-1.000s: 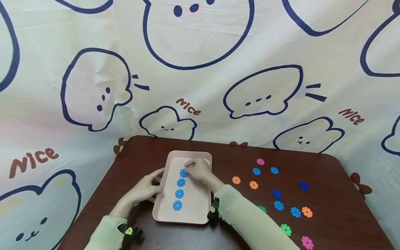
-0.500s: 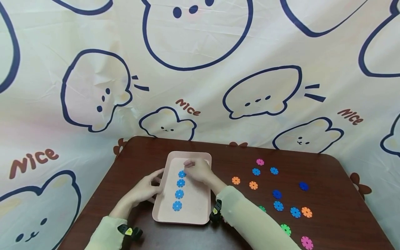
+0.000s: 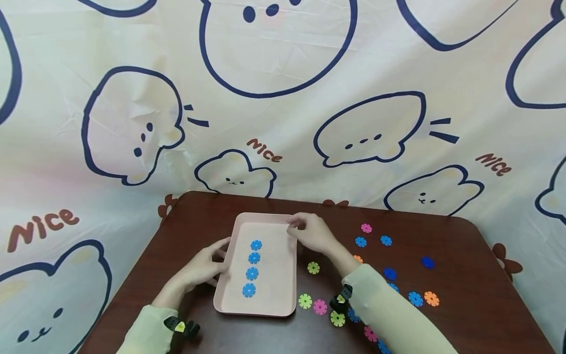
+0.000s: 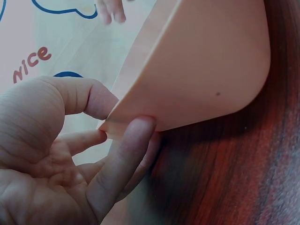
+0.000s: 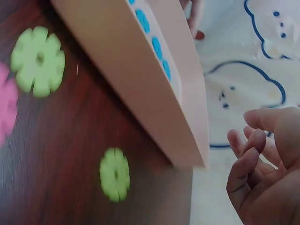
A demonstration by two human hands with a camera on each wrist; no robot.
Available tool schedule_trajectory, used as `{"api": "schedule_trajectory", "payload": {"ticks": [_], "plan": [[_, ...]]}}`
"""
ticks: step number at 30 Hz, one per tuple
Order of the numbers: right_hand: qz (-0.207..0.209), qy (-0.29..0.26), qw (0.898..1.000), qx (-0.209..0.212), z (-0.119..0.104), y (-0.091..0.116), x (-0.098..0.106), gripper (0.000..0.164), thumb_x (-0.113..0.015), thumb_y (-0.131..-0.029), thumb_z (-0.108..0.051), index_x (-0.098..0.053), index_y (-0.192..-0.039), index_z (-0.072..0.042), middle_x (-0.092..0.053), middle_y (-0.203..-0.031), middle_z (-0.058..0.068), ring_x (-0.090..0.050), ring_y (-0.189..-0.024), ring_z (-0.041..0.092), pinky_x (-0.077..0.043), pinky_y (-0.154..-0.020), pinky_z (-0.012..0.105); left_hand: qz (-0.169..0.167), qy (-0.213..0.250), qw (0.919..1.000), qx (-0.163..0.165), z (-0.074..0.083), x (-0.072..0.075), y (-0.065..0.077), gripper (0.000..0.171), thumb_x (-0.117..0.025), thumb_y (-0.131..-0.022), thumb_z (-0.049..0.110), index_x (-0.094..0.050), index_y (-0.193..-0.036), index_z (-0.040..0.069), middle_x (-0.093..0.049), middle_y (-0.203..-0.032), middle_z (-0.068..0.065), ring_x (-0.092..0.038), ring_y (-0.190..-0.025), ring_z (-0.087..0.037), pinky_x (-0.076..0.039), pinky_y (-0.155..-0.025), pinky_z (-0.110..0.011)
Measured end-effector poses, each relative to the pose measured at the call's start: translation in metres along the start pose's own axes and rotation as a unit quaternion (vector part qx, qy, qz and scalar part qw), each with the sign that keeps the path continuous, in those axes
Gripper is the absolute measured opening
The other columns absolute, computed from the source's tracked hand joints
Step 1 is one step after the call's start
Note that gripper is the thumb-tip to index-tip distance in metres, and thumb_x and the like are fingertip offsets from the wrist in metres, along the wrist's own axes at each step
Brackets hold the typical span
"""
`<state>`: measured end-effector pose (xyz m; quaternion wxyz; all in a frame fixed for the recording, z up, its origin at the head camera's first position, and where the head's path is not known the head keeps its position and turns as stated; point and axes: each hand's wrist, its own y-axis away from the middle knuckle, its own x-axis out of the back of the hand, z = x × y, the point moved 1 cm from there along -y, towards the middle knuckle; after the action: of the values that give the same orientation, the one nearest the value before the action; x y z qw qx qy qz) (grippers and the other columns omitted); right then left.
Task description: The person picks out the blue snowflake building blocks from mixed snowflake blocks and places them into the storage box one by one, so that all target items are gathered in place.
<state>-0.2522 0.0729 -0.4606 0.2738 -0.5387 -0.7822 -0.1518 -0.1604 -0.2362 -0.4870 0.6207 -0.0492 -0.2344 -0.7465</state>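
Observation:
My left hand point(image 3: 201, 265) grips the left rim of a pale pink tray point(image 3: 274, 295); in the left wrist view, a fingertip point(image 4: 136, 133) presses the outer wall. Several light blue snowflake discs, the kind used as interlocking building pieces, lie in an upright column inside the tray, among them a blue disc point(image 3: 249, 290) at the near end. Over the tray's far right corner is my right hand point(image 3: 314, 233), its fingers loosely bent. The right wrist view shows nothing between the fingers point(image 5: 243, 173), which are apart from the tray wall.
Right of the tray, loose discs lie scattered on the dark wooden table point(image 3: 247, 334): a yellow-green disc point(image 3: 313, 268), a pink disc point(image 3: 320, 307), an orange disc point(image 3: 431, 298) and several blue ones. My right forearm covers some. A patterned cloth point(image 3: 283, 123) hangs behind the table.
My right hand has let go of the farthest blue disc in the column and moved right to the tray's far right corner. My left hand stays at the left rim.

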Motion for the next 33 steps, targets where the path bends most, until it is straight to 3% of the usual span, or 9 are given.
{"api": "schedule_trajectory", "payload": {"ticks": [9,18,23,29,33], "plan": [[0.002,-0.007,0.999,-0.033,0.031,0.019,0.055,0.030,-0.072,-0.098,-0.022,-0.071,-0.126,-0.012,-0.072,-0.112,0.005,-0.070,-0.087,0.037,-0.059,-0.067,0.035,0.008,-0.009,0.9999,-0.001,0.000,0.002,0.002,0.079,-0.068,-0.090,0.004,-0.035,-0.161,0.009,-0.055,-0.127,-0.023,-0.067,-0.085,-0.028,-0.062,-0.061,-0.046],[0.027,-0.009,0.997,-0.078,0.073,0.038,0.093,0.034,-0.072,-0.098,-0.025,-0.069,-0.130,-0.011,-0.069,-0.121,0.010,-0.067,-0.098,0.030,-0.061,-0.072,0.038,0.011,-0.007,0.9999,0.005,0.002,0.001,0.002,0.078,-0.067,-0.089,0.003,-0.037,-0.161,0.011,-0.055,-0.125,-0.023,-0.067,-0.085,-0.029,-0.062,-0.061,-0.045],[0.045,0.005,0.993,-0.109,0.098,0.049,0.108,0.042,-0.072,-0.098,-0.029,-0.067,-0.133,-0.007,-0.068,-0.124,0.013,-0.064,-0.107,0.033,-0.059,-0.083,0.044,0.012,-0.006,0.9999,0.004,0.002,0.001,0.000,0.078,-0.068,-0.089,0.003,-0.038,-0.160,0.011,-0.055,-0.125,-0.022,-0.067,-0.084,-0.029,-0.062,-0.061,-0.045],[0.056,0.029,0.987,-0.150,0.126,0.060,0.115,0.041,-0.072,-0.098,-0.025,-0.066,-0.132,-0.003,-0.069,-0.120,0.017,-0.067,-0.087,0.023,-0.059,-0.074,0.035,0.014,-0.010,0.9999,0.002,-0.001,0.000,-0.001,0.078,-0.067,-0.088,0.002,-0.038,-0.160,0.010,-0.055,-0.125,-0.022,-0.067,-0.082,-0.028,-0.062,-0.061,-0.045],[0.066,0.036,0.982,-0.175,0.136,0.065,0.116,0.045,-0.075,-0.096,-0.027,-0.066,-0.133,-0.003,-0.069,-0.119,0.017,-0.065,-0.096,0.026,-0.058,-0.082,0.040,0.013,-0.008,0.9999,0.001,-0.001,-0.001,-0.001,0.079,-0.067,-0.088,0.002,-0.038,-0.160,0.011,-0.055,-0.124,-0.022,-0.067,-0.082,-0.028,-0.062,-0.060,-0.045]]}}
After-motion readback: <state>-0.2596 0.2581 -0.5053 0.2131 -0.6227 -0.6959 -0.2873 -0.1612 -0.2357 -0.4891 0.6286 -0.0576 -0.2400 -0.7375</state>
